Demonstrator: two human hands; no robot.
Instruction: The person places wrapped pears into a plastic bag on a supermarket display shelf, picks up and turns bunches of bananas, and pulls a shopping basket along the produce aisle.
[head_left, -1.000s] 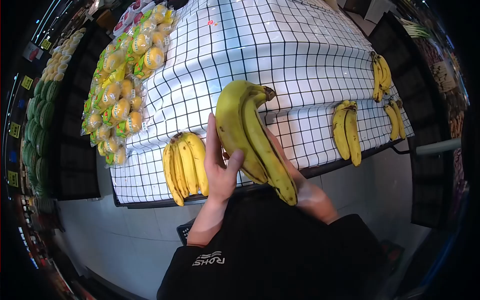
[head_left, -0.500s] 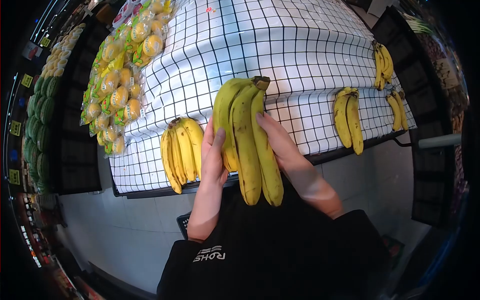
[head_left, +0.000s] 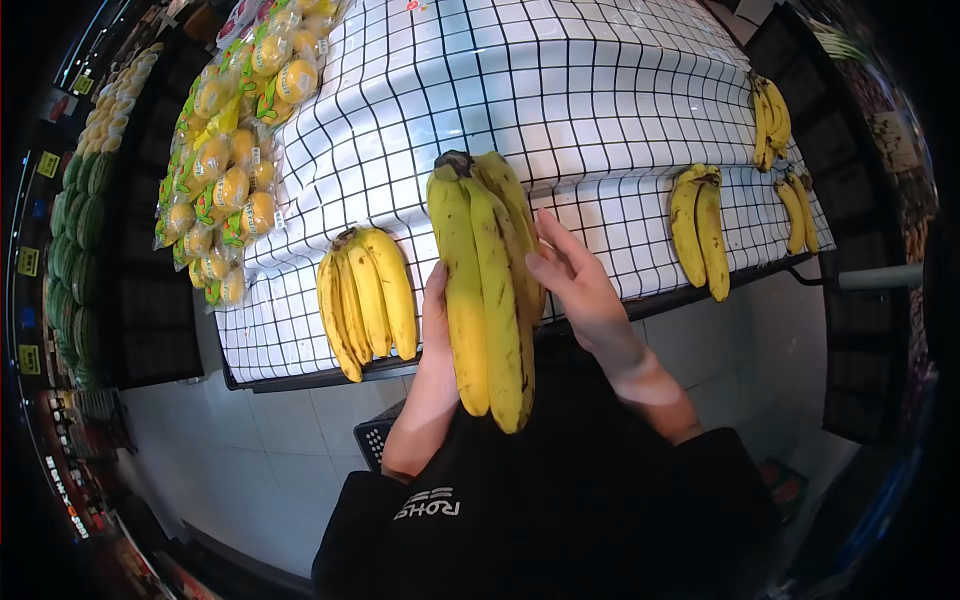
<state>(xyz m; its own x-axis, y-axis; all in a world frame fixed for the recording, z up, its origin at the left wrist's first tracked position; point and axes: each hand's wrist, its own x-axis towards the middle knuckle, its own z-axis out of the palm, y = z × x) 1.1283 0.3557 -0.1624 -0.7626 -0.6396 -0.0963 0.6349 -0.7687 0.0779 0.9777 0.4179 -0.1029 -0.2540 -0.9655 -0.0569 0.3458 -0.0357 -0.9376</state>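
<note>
A green-yellow bunch of bananas [head_left: 485, 290], dark-marked, hangs in front of me with its brown stem end up. My left hand [head_left: 437, 320] is closed on its left side, thumb on the front and the other fingers hidden behind the fruit. At the right side, my right hand [head_left: 585, 285] has its fingers stretched and apart. Its thumb tip lies at the edge of the bunch; whether it presses cannot be made out. A yellower bunch of bananas [head_left: 370, 300] lies on the table just left of my left hand.
The stepped table has a white black-checked cover [head_left: 480, 80]. Wrapped yellow fruit [head_left: 230, 190] is piled at the left. More bananas [head_left: 697, 230] lie at the right, with smaller bunches [head_left: 770, 125] beyond. A dark crate [head_left: 372, 440] stands below the front edge.
The held bunch has turned, bringing its stem from the right to the left and showing another side. My right hand has loosened and shifted slightly right.
</note>
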